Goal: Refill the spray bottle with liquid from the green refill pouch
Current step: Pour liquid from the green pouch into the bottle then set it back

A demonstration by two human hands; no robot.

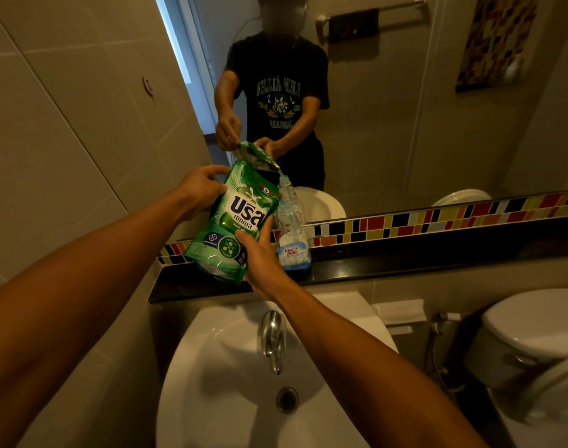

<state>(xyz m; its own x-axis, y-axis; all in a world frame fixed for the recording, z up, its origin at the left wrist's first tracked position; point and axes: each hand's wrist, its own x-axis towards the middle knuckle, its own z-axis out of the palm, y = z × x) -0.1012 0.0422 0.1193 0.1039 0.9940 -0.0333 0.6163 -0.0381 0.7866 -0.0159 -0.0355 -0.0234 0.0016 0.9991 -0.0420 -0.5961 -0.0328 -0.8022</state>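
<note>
The green refill pouch is held tilted to the right above the dark ledge. Its torn top corner sits right over the open neck of the clear spray bottle. A thin stream runs from the corner into the neck. The bottle stands upright on the ledge, without its spray head, pale liquid low inside and a blue-white label near its base. My left hand grips the pouch's upper left edge. My right hand holds its lower right side, partly in front of the bottle.
A white sink with a chrome tap lies below the ledge. A mirror above a coloured tile strip reflects the person. At the right stand a toilet and a hose sprayer.
</note>
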